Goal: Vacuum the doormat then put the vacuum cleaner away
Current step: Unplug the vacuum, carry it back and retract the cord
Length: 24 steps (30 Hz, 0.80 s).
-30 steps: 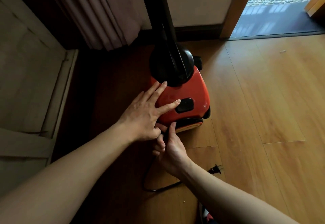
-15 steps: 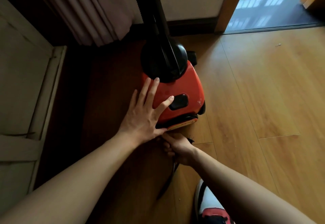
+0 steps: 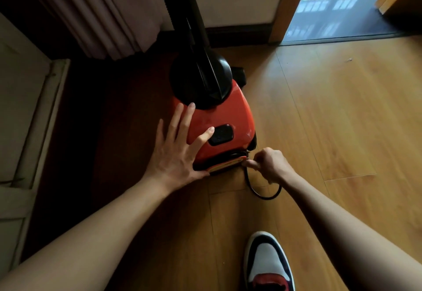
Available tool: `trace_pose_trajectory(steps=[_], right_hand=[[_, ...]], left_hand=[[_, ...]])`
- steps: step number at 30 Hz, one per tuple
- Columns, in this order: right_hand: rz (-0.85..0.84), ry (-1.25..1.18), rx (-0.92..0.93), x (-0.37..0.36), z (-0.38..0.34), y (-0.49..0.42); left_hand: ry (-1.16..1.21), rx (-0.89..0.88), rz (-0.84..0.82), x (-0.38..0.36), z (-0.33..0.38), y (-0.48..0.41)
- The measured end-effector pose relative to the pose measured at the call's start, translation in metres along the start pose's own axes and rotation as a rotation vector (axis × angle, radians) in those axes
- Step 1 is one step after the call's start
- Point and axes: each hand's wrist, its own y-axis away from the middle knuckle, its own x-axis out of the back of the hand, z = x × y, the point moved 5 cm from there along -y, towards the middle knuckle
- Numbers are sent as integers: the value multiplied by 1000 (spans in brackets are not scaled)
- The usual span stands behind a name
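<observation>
The red vacuum cleaner [image 3: 230, 117] stands on the wooden floor near the wall, with a black dome and a black tube [image 3: 182, 16] rising from its top. My left hand [image 3: 175, 151] lies flat on the red body, fingers spread, beside the black button. My right hand [image 3: 269, 165] is closed on the black power cord [image 3: 260, 193] at the cleaner's rear right corner. The cord loops on the floor under that hand. The plug is hidden. No doormat shows on the wooden floor.
A pleated curtain [image 3: 98, 12] hangs at the back left. A pale cabinet [image 3: 25, 112] runs along the left. A doorway [image 3: 338, 5] with a dark threshold opens at the back right. My shoe [image 3: 267, 265] stands on the floor at the bottom.
My right hand has moved from under the cleaner's rear middle to its rear right corner, taking the cord with it. The plug is out of sight. My left hand stays on the body.
</observation>
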Motion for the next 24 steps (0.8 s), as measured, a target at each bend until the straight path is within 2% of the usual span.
trace_pose_trajectory(steps=[3,9,13,19,24], right_hand=[[44,-202,-80,10,-1,-4],[-140,-872,-203,12,4,23],[-136,-1175,-157,25,3,39],[-175,-1242,153,42,-41,68],[-131,-1107,266,14,-74,86]], left_hand=[[13,-5,7,-1,-1,0],[15,-10,21,-6,-3,-1],[15,-21,44,-9,-2,-2],[5,-10,79,-10,-1,-1],[19,15,125,-14,1,1]])
